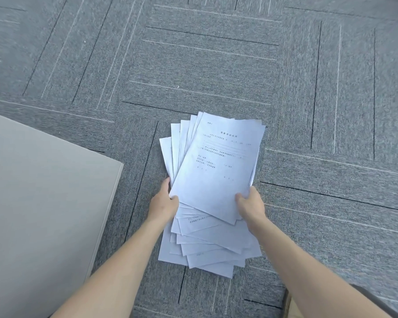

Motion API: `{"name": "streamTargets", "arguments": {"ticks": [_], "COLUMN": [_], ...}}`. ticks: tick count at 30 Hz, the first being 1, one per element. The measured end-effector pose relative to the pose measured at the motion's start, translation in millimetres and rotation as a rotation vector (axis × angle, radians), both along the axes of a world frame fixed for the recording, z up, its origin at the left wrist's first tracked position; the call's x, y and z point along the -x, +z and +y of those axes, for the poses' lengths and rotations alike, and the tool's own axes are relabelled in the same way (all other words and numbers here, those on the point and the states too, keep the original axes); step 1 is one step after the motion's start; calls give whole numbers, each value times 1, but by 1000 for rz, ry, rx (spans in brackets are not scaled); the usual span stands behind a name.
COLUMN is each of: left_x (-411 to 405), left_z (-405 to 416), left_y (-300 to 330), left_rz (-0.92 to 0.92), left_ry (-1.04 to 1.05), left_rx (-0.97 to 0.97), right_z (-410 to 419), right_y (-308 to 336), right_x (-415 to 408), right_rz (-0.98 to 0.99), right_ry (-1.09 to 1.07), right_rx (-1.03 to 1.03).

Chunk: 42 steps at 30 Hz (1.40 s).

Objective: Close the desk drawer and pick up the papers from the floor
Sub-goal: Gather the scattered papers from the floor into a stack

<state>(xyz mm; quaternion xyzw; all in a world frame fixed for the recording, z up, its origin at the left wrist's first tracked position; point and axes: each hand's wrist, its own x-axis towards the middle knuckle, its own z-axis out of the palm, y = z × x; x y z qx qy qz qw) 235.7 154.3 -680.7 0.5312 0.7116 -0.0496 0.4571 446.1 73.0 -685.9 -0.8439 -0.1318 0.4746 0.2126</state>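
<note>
A fanned stack of white printed papers (216,166) sits in the middle of the view, over the grey carpet (216,65). My left hand (164,203) grips the stack's lower left edge. My right hand (249,204) grips its lower right edge, thumb on the top sheet. Several more loose sheets (205,249) spread below and between my forearms; whether they rest on the carpet or hang from the stack I cannot tell. No drawer is in view.
A pale beige flat surface (39,214), likely the desk top, fills the lower left with its corner near my left hand. A dark and tan object (292,304) shows at the bottom right edge.
</note>
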Motion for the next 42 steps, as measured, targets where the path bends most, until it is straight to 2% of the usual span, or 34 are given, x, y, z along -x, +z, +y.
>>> {"name": "streamTargets", "arguments": {"ticks": [4,7,9,14,23,28,31,36,42], "left_x": [0,2,4,12,25,27,22,18,23], "left_z": [4,4,3,7,36,60,72,88,66], "left_y": [1,4,8,22,89,179,256,383,545], "left_rz": [52,-26,-109,-423,-612,-760,-814,-782,-873], "left_ry": [18,134,237,641,521,510,410,205,48], "left_rx": [-44,-40,-16,282,293,352,396,193,-55], "right_z": [0,1,0,0,27,51,62,69,51], "right_y": [4,12,16,27,94,175,240,363,523], "right_x": [-1,-6,-10,-18,-16,-24,-36,-49,-46], "right_rz": [228,452,521,590,534,550,593,606,525], "right_ry": [-104,-238,-242,-200,-164,-129,-66,4,135], "right_rx": [-109,-132,-137,-175,-360,-524,-601,-748,-942]}}
